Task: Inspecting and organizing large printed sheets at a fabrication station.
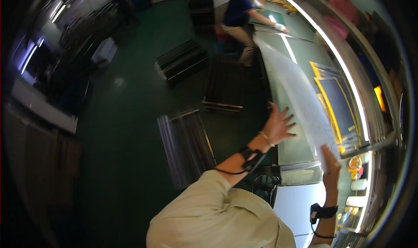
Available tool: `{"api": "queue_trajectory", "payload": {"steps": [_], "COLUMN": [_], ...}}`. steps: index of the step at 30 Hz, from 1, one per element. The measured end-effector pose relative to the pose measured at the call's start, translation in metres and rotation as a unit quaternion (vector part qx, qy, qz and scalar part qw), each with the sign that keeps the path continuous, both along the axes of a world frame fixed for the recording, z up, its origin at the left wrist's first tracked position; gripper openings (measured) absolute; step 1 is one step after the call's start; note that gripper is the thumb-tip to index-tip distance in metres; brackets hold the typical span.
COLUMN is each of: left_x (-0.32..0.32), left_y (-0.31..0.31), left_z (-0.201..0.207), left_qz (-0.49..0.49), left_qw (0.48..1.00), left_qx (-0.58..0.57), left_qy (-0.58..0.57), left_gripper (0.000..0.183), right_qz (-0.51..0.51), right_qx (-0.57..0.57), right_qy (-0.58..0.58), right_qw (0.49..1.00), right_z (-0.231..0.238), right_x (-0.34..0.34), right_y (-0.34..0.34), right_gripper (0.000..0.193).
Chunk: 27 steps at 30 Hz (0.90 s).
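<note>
Left hand (279,125) spread beside clear sheet (305,99); right hand (332,164) at sheet's edge, grip unclear; yellow-edged panel (339,101) blurred, unreadable.

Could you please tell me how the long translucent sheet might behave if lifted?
The translucent sheet looks thin, so it is probably light for its size. It may be floppy, since its edge bows, though the lens also bends lines.

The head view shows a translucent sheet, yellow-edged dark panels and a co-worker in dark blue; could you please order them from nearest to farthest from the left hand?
From the left hand:
1. Translucent sheet, just to its right.
2. Yellow-edged dark panels, farther right, beyond the sheet.
3. Co-worker in dark blue, toward the top of the picture.
</note>
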<state>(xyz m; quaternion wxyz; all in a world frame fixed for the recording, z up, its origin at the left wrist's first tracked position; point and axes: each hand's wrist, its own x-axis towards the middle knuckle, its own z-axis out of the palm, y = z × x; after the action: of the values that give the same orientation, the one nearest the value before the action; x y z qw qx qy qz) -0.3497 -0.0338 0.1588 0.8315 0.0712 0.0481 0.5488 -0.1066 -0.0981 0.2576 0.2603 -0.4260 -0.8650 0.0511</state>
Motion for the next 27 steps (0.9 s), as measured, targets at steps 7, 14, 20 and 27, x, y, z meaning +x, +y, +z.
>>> {"api": "queue_trajectory", "payload": {"steps": [7, 14, 20, 27], "left_x": [0.041, 0.043, 0.037, 0.017], "left_y": [-0.017, -0.024, -0.017, 0.002], "left_z": [-0.093, -0.117, -0.131, -0.176], "left_qz": [0.089, 0.09, 0.033, 0.24], "left_qw": [0.985, 0.987, 0.992, 0.784], "left_qx": [-0.146, -0.097, -0.115, -0.302], "left_qy": [-0.034, -0.095, -0.041, 0.487], "left_gripper": [0.066, 0.084, 0.073, 0.021], "right_qz": [0.072, -0.117, -0.119, -0.185], "right_qx": [-0.42, -0.238, -0.212, -0.048], "right_qy": [-0.07, -0.148, -0.1, -0.23], "right_qw": [0.902, 0.953, 0.965, 0.954], "right_z": [-0.105, -0.153, -0.137, -0.039], "right_x": [-0.036, -0.096, -0.061, 0.072], "right_y": [-0.012, -0.017, 0.025, 0.151], "right_gripper": [0.061, 0.037, 0.012, 0.02]}}
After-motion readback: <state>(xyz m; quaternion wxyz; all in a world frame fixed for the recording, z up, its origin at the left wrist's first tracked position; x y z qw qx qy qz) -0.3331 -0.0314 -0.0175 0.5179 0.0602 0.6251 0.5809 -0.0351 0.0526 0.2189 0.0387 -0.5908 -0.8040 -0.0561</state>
